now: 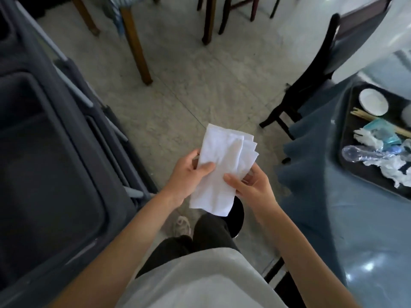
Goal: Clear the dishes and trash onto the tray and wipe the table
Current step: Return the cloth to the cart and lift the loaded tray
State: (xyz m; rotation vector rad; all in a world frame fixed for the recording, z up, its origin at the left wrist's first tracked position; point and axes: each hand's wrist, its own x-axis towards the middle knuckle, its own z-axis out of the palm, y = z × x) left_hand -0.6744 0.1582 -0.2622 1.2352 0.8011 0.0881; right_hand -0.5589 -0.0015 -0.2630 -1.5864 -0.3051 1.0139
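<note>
Both hands hold the folded white cloth (222, 172) over the floor: the left hand (186, 176) pinches its left edge, thumb on top, the right hand (251, 185) pinches its right edge, probably squaring it for wiping. Farther right, well apart from the hands, the tray (347, 138) on the table (355, 218) already carries a plate (373, 102), chopsticks (364, 115) and trash (378, 152).

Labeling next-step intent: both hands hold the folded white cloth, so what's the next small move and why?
Probably carry the white cloth, pinched by left hand and right hand, rightward to the blue table: the tray already holds dishes and trash, so wiping remains.
</note>
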